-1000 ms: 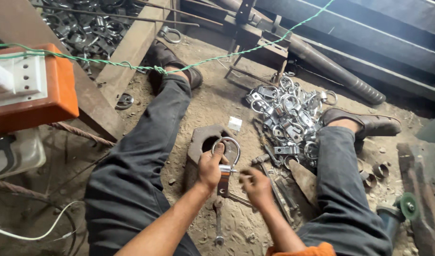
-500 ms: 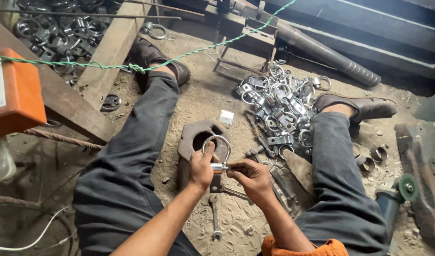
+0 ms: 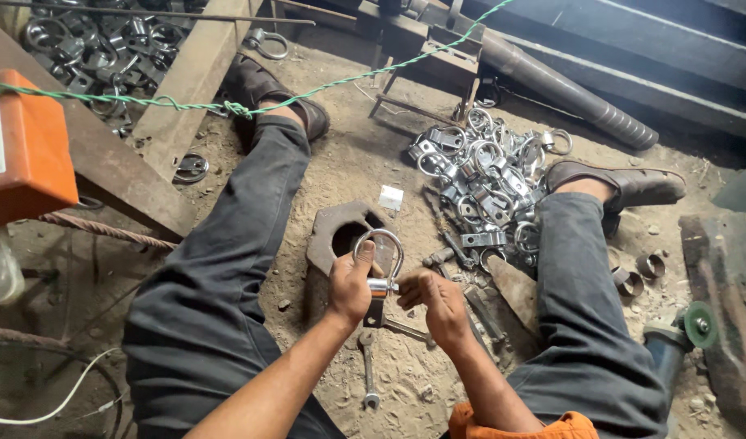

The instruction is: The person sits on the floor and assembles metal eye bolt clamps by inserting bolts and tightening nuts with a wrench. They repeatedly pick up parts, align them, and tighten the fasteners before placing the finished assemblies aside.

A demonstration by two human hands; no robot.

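The steel ring clamp (image 3: 380,258) stands upright over the rusty iron block (image 3: 334,236), shiny, rigid, likely heavy for its size and slick. The left hand (image 3: 350,284) wraps its lower side, a sound hold; the right hand (image 3: 434,299), just right of it, pinches the bolt end. Beyond the block, up and right, lies a heap of clamps (image 3: 482,183); below it, a spanner (image 3: 368,367) on the dirt floor (image 3: 365,154).

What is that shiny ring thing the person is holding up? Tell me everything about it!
The shiny ring piece looks like bright silvery metal: a round loop on top, joined below to a short, chunky base. It stands upright above the sandy floor, in front of a rusty block with a hole. The left hand grips its side and base, and the right hand touches the base with its fingertips.
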